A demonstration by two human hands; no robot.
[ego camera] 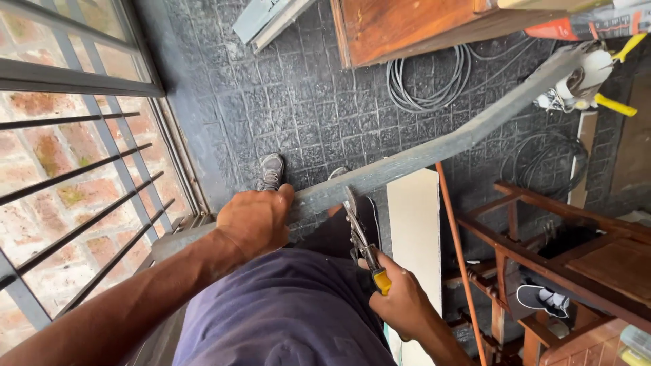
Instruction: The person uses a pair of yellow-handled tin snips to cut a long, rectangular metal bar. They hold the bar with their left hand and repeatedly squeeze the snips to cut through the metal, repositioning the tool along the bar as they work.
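A long grey metal channel [434,146] runs from the lower left up to the upper right, bent partway along. My left hand [254,218] grips it from above near its lower end. My right hand [401,303] holds a pair of tin snips [361,238] with yellow handles. The snips' blades point up and meet the channel's lower edge just right of my left hand. Below the channel I see my dark blue shirt and one grey shoe [271,169] on the floor.
Dark textured floor tiles [319,102] lie below. A barred metal gate [74,176] with brick paving behind stands at left. Coiled grey cable [427,81], a wooden board [400,27], a white panel [415,230], a rusty red-brown frame [542,257] and another person's shoe [542,298] lie around.
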